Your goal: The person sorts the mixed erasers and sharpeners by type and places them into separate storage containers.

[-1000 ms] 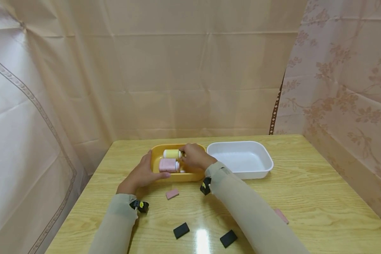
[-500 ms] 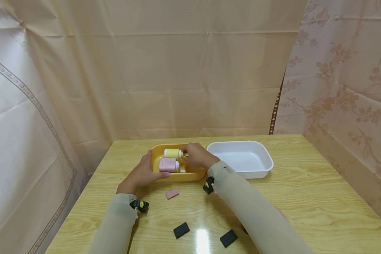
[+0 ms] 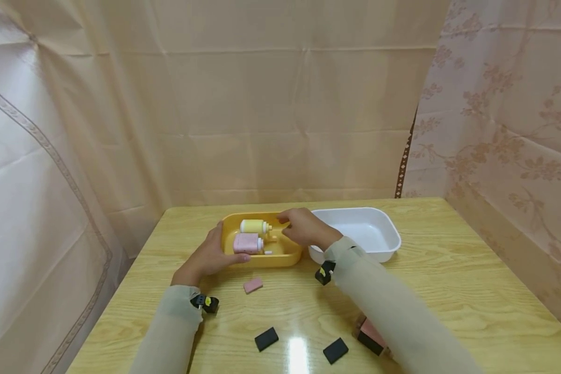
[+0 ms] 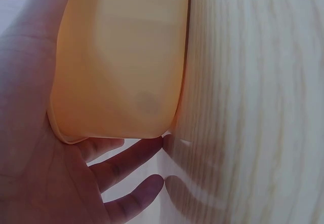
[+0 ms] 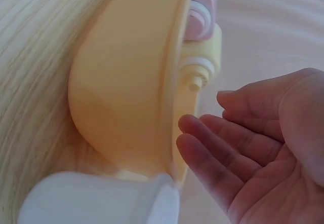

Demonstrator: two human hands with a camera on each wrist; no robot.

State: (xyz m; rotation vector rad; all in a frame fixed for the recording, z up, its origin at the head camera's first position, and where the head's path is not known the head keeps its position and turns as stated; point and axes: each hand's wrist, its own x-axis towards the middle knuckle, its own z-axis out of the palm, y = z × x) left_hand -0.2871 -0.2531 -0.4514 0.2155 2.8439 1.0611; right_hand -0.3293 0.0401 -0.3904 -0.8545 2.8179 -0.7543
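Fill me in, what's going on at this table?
A person is working at an orange tray. Their left hand is braced around its left end, thumb along the front rim. Their right hand holds nothing and hovers over the right end. A yellow bottle and a pink bottle lie on their sides in the tray. A white tray sits beside it, and a small pink block lies in front.

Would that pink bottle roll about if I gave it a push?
The pink bottle probably wouldn't roll far: its sides look flattish. The yellow bottle beside it and the wall of the orange tray would likely stop it too. It seems stiff, judging by its undented outline.
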